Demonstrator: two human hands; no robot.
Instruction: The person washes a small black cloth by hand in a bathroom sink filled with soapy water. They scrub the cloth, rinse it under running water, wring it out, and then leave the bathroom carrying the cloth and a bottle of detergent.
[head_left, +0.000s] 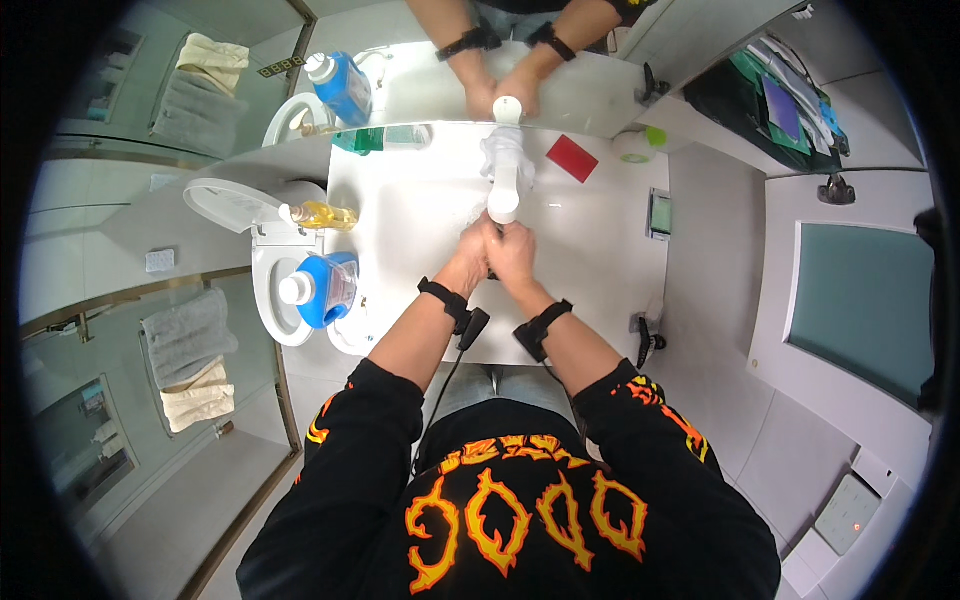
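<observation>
My left hand (474, 247) and my right hand (513, 253) are pressed together below the spout of a white faucet (504, 204), over a white washbasin (420, 247). Their fingers curl against each other, and whether anything lies between the palms is hidden. A crumpled whitish cloth or plastic film (493, 154) wraps the faucet's base. Black bands with small black devices circle both wrists, and a cable hangs from the one on the left. The mirror behind the basin shows both forearms and hands.
On the left stand a blue jug with a white cap (330, 289) and a yellow pump bottle (326, 216). A green-and-clear bottle (382, 139) lies along the mirror. A red card or pouch (572, 158) and a white-and-green container (637, 145) are behind on the right. The toilet (285, 292) adjoins the counter.
</observation>
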